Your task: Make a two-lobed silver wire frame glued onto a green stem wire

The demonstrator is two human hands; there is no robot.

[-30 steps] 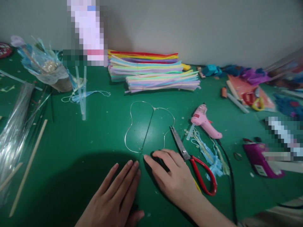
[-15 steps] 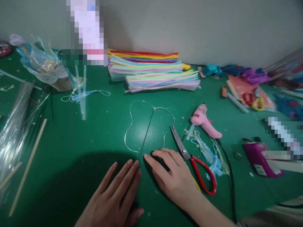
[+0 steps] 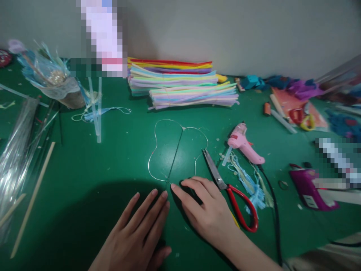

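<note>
A butterfly-shaped outline of thin silvery wire (image 3: 149, 162) lies on the green table, with a dark green stem-like wire (image 3: 175, 154) across its middle. My left hand (image 3: 141, 226) rests flat below it, fingers stretched out, holding nothing. My right hand (image 3: 207, 210) lies over the outline's lower right part, its fingers apart; one fingertip is beside the lower joint, and whether it presses the wire I cannot tell. Red-handled scissors (image 3: 218, 178) lie against the right hand's far side, tips at the wire's right edge. A yellow strip shows partly beneath that hand.
Behind lie bundles of coloured pipe cleaners (image 3: 194, 96). To the right are a pink glue gun (image 3: 244, 145) with a black cord, blue tassels (image 3: 255, 195) and a purple packet (image 3: 310, 188). On the left are a wooden stick (image 3: 34, 199), clear strips (image 3: 17, 150) and a wrapped pot (image 3: 69, 94).
My left fingertips have shifted very slightly right, toward the lower joint. My right hand, the wire outline and the scissors stay in place.
</note>
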